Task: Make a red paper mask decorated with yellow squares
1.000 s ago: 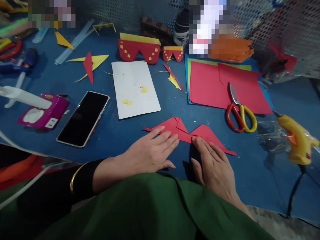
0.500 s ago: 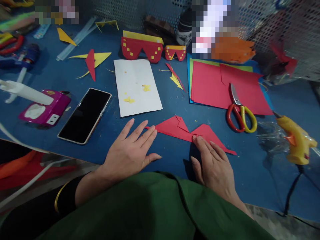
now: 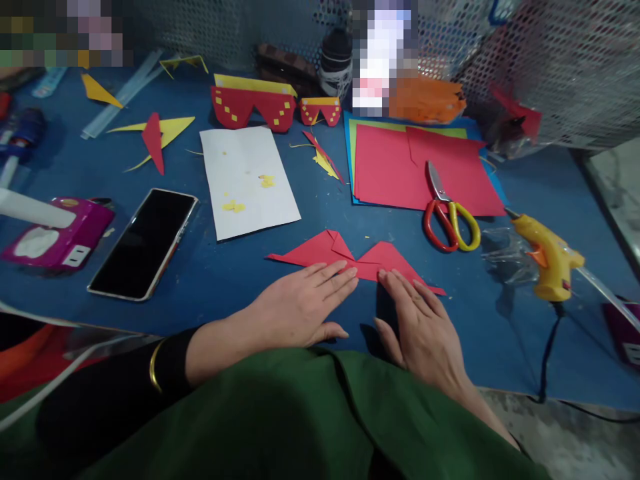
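Observation:
A folded piece of red paper (image 3: 370, 270), with two peaks along its far side, lies flat on the blue table. My left hand (image 3: 305, 303) rests with outstretched fingers on the middle of its near edge. Further right, my right hand (image 3: 423, 323) presses its fingertips on the same edge, fingers extended and thumb apart. Beyond the folded paper is a white sheet (image 3: 255, 200) bearing small yellow paper scraps (image 3: 233, 207). Scissors (image 3: 443, 213) with one red and one yellow handle lie partly on red paper sheets (image 3: 385, 173).
A black-screened phone (image 3: 145, 243) and a purple power socket (image 3: 65, 230) are at left. A yellow glue gun (image 3: 545, 257) with a cord stands at right. Red mask shapes (image 3: 255, 110) with yellow squares stand at the back, near an orange paper piece (image 3: 430, 100).
My left hand has slid right along the red paper's near edge, from its left tip to the middle. My right hand stays on the paper. The whole view has shifted somewhat.

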`<move>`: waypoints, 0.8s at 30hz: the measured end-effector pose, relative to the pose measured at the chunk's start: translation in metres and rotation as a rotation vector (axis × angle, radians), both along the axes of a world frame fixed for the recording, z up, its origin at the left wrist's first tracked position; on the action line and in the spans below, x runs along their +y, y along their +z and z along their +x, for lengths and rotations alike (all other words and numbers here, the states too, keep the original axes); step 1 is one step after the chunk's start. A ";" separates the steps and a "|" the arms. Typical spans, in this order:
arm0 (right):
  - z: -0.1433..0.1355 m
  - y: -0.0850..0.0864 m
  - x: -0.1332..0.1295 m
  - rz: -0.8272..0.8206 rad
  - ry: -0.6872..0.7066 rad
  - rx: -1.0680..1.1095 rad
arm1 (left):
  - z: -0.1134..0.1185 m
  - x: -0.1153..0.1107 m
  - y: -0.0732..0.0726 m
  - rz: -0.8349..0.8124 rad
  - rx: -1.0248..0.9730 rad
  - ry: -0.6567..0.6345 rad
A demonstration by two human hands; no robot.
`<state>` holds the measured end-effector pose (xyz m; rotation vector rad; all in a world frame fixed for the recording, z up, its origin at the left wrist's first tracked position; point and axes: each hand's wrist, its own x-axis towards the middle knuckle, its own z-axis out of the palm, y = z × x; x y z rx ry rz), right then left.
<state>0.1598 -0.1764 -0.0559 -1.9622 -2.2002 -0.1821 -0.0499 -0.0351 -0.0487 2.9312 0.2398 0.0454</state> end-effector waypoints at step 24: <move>-0.022 -0.009 0.019 0.076 0.134 0.000 | -0.029 0.001 -0.009 0.203 -0.127 0.204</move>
